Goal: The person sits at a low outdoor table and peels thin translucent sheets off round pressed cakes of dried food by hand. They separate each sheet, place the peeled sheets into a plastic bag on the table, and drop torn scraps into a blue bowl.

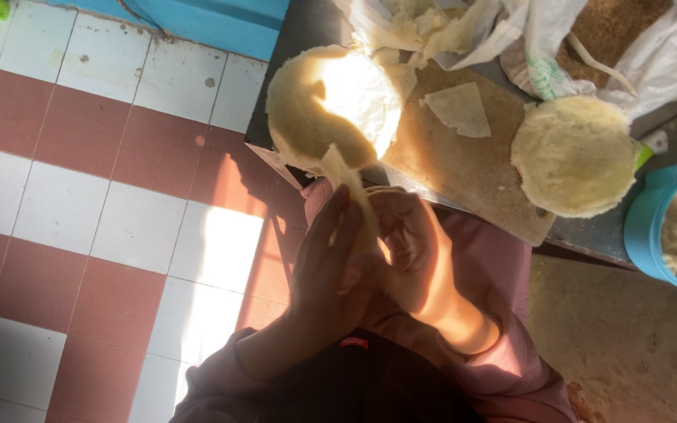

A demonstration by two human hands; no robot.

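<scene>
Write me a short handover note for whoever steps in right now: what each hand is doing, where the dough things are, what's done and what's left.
Left hand: flat, pressed against a thin strip of dough. Right hand: cupped on the strip's other side, so the strip sits between both palms, in front of the body and below the table edge.
The strip's top reaches the round dough pile at the wooden board's left end. A second round pile lies on the board's right end, a thin cut scrap between them.
A blue tub at right holds more dough.
Done: two round piles formed. Left: the strip in hand; the tub's dough.
</scene>
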